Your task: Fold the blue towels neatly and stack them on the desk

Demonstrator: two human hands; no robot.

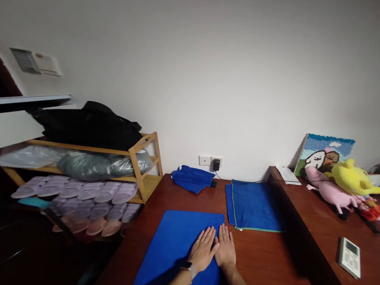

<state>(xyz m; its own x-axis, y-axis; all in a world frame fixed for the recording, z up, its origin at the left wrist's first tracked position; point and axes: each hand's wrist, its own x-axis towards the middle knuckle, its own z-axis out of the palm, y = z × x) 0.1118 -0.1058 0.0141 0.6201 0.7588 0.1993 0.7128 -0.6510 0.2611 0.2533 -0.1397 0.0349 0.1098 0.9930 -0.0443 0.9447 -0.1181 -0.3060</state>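
A blue cloth (171, 244) lies spread out on the brown wooden table (265, 263), near its front edge. My left hand (202, 251) rests flat on the right part of this cloth, fingers stretched forward, with a watch on the wrist. Beside it, my right hand (226, 248) lies flat along the cloth's right edge, its fingers extended. The thumbs meet or nearly meet. Farther back on the right is a flat stack of blue cloths (257, 205) with a green edge. A crumpled blue cloth (192, 178) sits by the wall.
Left of the table stands a wooden rack (149, 186) with slippers (90, 190) and a black bag (92, 125). A raised brown surface (320, 228) on the right holds plush toys (352, 178), a remote control (350, 257) and a picture (329, 151). A black plug (216, 164) is in the wall socket.
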